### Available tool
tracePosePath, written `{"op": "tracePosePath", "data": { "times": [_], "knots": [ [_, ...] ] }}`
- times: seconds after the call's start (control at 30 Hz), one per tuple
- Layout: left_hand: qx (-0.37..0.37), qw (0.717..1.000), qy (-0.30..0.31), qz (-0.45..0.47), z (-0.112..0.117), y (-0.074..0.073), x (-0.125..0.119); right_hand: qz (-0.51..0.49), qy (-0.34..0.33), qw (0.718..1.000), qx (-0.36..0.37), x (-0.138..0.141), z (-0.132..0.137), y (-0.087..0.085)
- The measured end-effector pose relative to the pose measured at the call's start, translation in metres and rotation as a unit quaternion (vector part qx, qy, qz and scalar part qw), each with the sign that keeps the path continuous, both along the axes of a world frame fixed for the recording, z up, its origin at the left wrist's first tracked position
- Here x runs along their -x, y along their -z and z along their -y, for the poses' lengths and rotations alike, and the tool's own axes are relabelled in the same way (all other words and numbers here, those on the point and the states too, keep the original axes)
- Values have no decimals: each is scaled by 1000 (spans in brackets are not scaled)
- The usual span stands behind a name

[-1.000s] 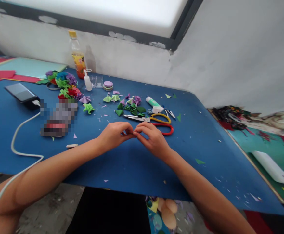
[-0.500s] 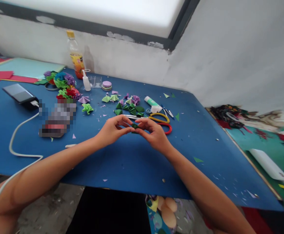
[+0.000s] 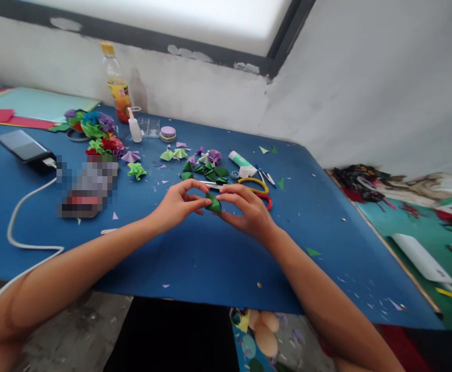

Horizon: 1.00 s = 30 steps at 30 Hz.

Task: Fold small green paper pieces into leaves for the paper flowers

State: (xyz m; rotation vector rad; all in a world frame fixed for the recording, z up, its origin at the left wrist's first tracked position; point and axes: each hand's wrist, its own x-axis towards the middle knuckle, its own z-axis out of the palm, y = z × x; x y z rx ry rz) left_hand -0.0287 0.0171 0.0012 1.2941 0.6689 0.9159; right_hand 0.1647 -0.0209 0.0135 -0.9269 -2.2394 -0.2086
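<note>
My left hand (image 3: 179,202) pinches a small folded piece of dark green paper (image 3: 213,204) between thumb and fingers. On the other side, my right hand (image 3: 249,211) has its fingertips closed at the paper's right edge. The paper is held above the table and shows a curved, leaf-like face. Just behind the hands lie scissors with a yellow and a red handle loop (image 3: 255,184), partly covered by my right hand. Beyond them is a cluster of similar green folded paper pieces (image 3: 209,170), with purple and light green ones among them.
A glue stick (image 3: 241,161), a white squeeze bottle (image 3: 134,126) and a drink bottle (image 3: 118,93) stand or lie toward the back. Crinkled paper flowers (image 3: 96,126), a phone (image 3: 24,146) and its white cable (image 3: 14,222) are at left. Paper scraps dot the blue table (image 3: 195,263).
The green paper has been turned between my fingers, so a broader face of it shows now. My right fingers have opened slightly around it. The view has shifted a little.
</note>
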Motion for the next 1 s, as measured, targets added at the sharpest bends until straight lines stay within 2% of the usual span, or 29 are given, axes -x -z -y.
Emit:
{"op": "tracePosePath", "data": {
  "times": [0.1,0.2,0.3,0.37,0.43,0.5,0.53,0.63,0.7,0.87,1.0],
  "knots": [
    [18,1000,0,-21,1,-1,0,13,10,999,-50,1,2,-3],
    [14,998,19,-65,1,-3,1,5,-16,999,-27,5,4,-5],
    [-28,991,40,-125,-1,-7,4,-74,5,990,116,9,5,-5],
    [-74,982,50,-167,-4,-8,6,-144,36,959,243,10,5,-3],
    [-106,971,63,-205,-7,-8,8,-190,43,914,356,11,4,-1],
    [-99,963,85,-236,-8,-6,10,-200,39,883,422,12,4,0],
    [-84,959,100,-250,-9,-5,10,-188,38,880,434,12,4,1],
    [-34,944,143,-296,-10,-3,10,-109,43,906,406,15,5,3],
    [-30,929,161,-331,-10,-2,11,-48,38,923,379,17,5,5],
    [-113,890,147,-416,-13,-2,13,43,2,946,320,19,1,14],
    [-172,878,114,-432,-12,0,12,69,3,957,283,16,-2,19]
  ]
}}
